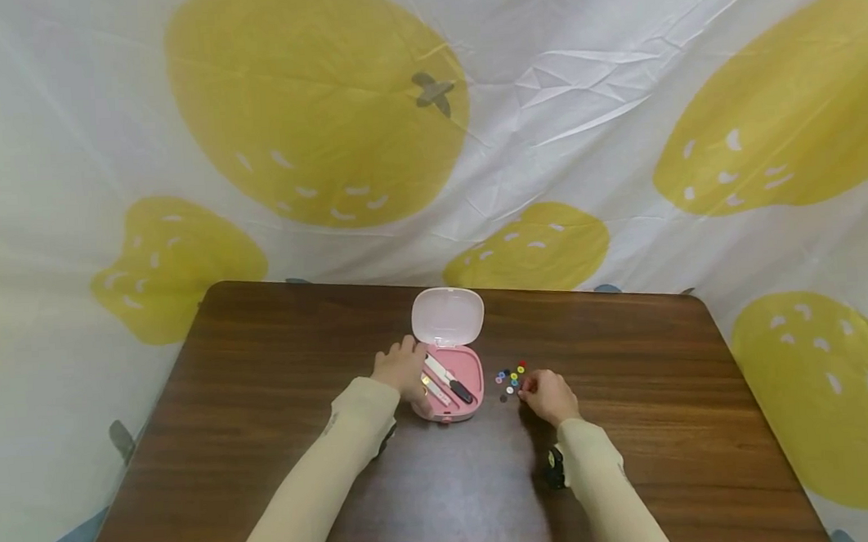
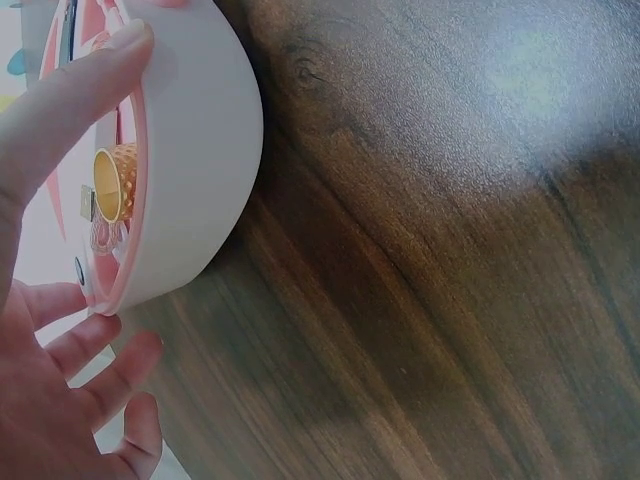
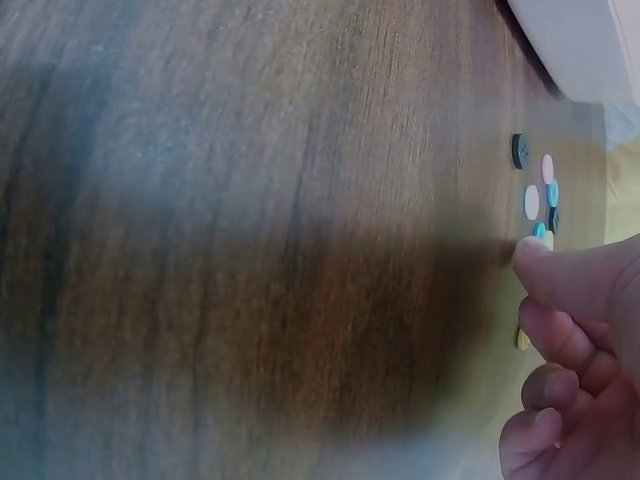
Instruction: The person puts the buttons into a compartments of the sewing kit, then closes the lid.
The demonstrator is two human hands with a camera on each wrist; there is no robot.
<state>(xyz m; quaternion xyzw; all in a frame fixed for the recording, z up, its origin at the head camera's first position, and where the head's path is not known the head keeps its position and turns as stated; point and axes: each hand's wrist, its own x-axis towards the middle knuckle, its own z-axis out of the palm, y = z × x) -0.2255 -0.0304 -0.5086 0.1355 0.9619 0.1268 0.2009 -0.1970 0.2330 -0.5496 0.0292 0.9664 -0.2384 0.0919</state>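
A pink-and-white sewing box (image 1: 478,404) stands on the table with its lid (image 1: 447,315) raised. My left hand (image 1: 402,371) holds the box's left side; in the left wrist view, its thumb (image 2: 80,95) lies over the rim and the fingers reach round the far side. Inside are a black-handled seam ripper or similar tool (image 1: 458,390), a pale strip like a tape measure (image 1: 436,392) and a gold thimble (image 2: 117,183). My right hand (image 1: 551,396) has its thumb and index fingertips together beside several small buttons (image 1: 510,390). No button shows between those fingertips.
The buttons lie loose right of the box, among them a red button (image 1: 522,364) and a dark button (image 3: 520,151). A brown wooden table (image 1: 283,336) carries everything. Behind it hangs a white cloth (image 1: 545,134) with yellow fruit.
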